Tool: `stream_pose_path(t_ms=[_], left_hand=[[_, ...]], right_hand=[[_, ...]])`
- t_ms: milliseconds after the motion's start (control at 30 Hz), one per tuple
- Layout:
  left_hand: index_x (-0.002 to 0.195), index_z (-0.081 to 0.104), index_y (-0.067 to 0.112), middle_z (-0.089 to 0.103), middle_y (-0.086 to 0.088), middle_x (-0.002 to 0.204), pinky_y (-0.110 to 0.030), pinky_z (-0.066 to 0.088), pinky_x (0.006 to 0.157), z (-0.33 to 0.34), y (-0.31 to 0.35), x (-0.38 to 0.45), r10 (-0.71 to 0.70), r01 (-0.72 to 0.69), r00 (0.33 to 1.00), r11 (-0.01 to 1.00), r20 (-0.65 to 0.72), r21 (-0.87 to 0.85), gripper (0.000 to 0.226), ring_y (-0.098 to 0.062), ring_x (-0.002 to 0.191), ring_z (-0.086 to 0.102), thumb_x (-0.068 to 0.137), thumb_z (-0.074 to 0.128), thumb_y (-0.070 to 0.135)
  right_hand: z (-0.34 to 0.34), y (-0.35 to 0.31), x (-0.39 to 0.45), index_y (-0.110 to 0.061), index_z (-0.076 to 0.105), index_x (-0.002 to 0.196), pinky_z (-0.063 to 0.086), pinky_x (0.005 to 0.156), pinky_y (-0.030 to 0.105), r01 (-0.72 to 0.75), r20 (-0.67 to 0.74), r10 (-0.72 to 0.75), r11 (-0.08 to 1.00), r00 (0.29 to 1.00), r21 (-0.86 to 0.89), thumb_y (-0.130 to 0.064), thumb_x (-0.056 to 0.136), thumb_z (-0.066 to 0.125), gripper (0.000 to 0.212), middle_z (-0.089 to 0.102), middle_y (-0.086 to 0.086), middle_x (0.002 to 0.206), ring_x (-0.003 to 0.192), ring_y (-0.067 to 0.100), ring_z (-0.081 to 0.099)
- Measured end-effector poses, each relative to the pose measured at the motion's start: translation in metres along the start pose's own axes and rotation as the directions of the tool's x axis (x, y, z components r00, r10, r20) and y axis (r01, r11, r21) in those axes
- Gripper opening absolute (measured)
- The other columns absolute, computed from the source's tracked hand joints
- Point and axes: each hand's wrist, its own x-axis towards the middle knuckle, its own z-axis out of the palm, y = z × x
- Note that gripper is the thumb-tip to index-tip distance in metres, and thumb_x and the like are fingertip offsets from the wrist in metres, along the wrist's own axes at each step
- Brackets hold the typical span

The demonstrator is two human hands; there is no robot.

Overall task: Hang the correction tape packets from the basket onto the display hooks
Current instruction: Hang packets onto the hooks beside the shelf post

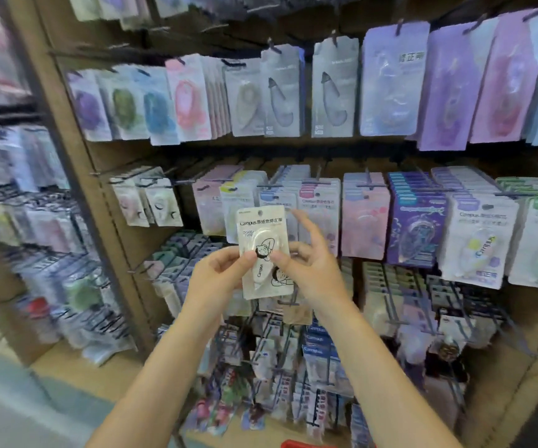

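Note:
A cream correction tape packet [263,244] with a cartoon figure and "Campus" print is held upright in front of the display. My left hand [220,273] pinches its left edge between thumb and fingers. My right hand [306,263] pinches its right edge with the thumb, and the index finger points up toward the middle row of hooks [280,185]. That row holds packets in pink, blue, purple and green. A sliver of the red basket [296,443] shows at the bottom edge.
A wooden display stand [106,195] carries several rows of hanging packets on black hooks, above and below my hands. Long bare hook ends [487,321] jut out at the lower right. Another rack of goods [34,253] stands to the left.

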Motion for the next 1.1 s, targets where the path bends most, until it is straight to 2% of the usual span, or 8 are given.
stream_pose_path(t_ms=[100, 367, 533, 700, 833, 900, 1033, 1100], left_hand=[[0.118, 0.071, 0.013, 0.081, -0.004, 0.095, -0.024, 0.059, 0.061, -0.047, 0.002, 0.012, 0.032, -0.034, 0.994, 0.999, -0.108, -0.015, 0.021, -0.023, 0.089, 0.077, 0.097, 0.070, 0.015], [0.138, 0.062, 0.020, 0.080, -0.002, 0.098, -0.016, 0.055, 0.069, -0.166, -0.017, 0.074, 0.091, -0.076, 0.986, 0.991, -0.139, 0.106, 0.045, -0.008, 0.089, 0.075, 0.095, 0.074, 0.012], [0.139, 0.062, 0.019, 0.079, -0.004, 0.104, -0.021, 0.060, 0.074, -0.223, -0.017, 0.135, 0.106, -0.106, 0.982, 0.994, -0.154, 0.008, 0.047, -0.011, 0.092, 0.076, 0.094, 0.074, 0.008], [0.144, 0.059, 0.022, 0.079, 0.007, 0.105, -0.028, 0.061, 0.084, -0.250, -0.029, 0.180, 0.100, -0.106, 0.988, 0.993, -0.116, -0.049, 0.052, -0.009, 0.098, 0.075, 0.095, 0.073, 0.011], [0.143, 0.060, 0.022, 0.078, 0.003, 0.113, -0.030, 0.061, 0.088, -0.260, -0.035, 0.200, 0.106, -0.111, 0.991, 0.991, -0.080, -0.072, 0.050, -0.015, 0.104, 0.074, 0.096, 0.071, 0.010], [0.142, 0.060, 0.022, 0.077, 0.003, 0.116, -0.026, 0.060, 0.087, -0.263, -0.037, 0.203, 0.115, -0.120, 0.992, 0.990, -0.058, -0.080, 0.048, -0.012, 0.105, 0.073, 0.097, 0.071, 0.011], [0.141, 0.060, 0.019, 0.074, 0.006, 0.119, -0.015, 0.056, 0.079, -0.263, -0.042, 0.203, 0.123, -0.126, 0.992, 0.987, -0.034, -0.097, 0.045, -0.003, 0.103, 0.072, 0.097, 0.070, 0.012], [0.137, 0.061, 0.021, 0.074, 0.007, 0.118, -0.012, 0.054, 0.077, -0.263, -0.044, 0.208, 0.133, -0.136, 0.991, 0.986, -0.033, -0.095, 0.042, -0.004, 0.104, 0.071, 0.097, 0.070, 0.013]], right_hand=[[0.052, 0.014, 0.022, -0.036, 0.046, 0.142, 0.056, 0.074, 0.021, 0.007, 0.031, -0.005, 0.999, 1.000, -0.053, -0.004, 0.092, 0.071, 0.064, 0.076, 0.005, 0.102, 0.090, 0.011, 0.074], [0.169, 0.060, 0.083, -0.030, 0.060, 0.134, 0.053, 0.076, 0.019, 0.030, 0.069, -0.007, 0.943, 0.998, -0.332, -0.017, 0.094, 0.069, 0.042, 0.066, -0.013, 0.117, 0.092, -0.001, 0.067], [0.229, 0.070, 0.132, -0.032, 0.055, 0.138, 0.055, 0.073, 0.018, 0.082, 0.065, -0.060, 0.906, 0.996, -0.415, -0.019, 0.098, 0.064, 0.043, 0.065, -0.006, 0.126, 0.090, 0.002, 0.068], [0.262, 0.082, 0.168, -0.034, 0.054, 0.140, 0.055, 0.099, 0.035, 0.075, 0.032, -0.068, 0.862, 0.997, -0.501, -0.019, 0.099, 0.063, 0.045, 0.058, -0.007, 0.142, 0.121, 0.012, 0.060], [0.272, 0.087, 0.180, -0.035, 0.054, 0.140, 0.054, 0.101, 0.043, 0.071, -0.019, -0.097, 0.840, 0.995, -0.538, -0.019, 0.098, 0.064, 0.046, 0.059, -0.011, 0.139, 0.120, 0.013, 0.061], [0.274, 0.090, 0.182, -0.033, 0.054, 0.140, 0.055, 0.098, 0.040, 0.076, -0.037, -0.115, 0.836, 0.993, -0.544, -0.019, 0.097, 0.064, 0.046, 0.061, -0.012, 0.137, 0.114, 0.010, 0.063], [0.277, 0.094, 0.174, -0.028, 0.054, 0.144, 0.051, 0.095, 0.016, 0.050, -0.098, -0.118, 0.854, 0.988, -0.519, -0.018, 0.099, 0.062, 0.046, 0.060, -0.013, 0.139, 0.114, -0.006, 0.058], [0.279, 0.095, 0.177, -0.027, 0.054, 0.144, 0.050, 0.103, 0.025, 0.033, -0.120, -0.111, 0.856, 0.987, -0.516, -0.019, 0.099, 0.063, 0.046, 0.060, -0.012, 0.139, 0.122, 0.000, 0.058]])
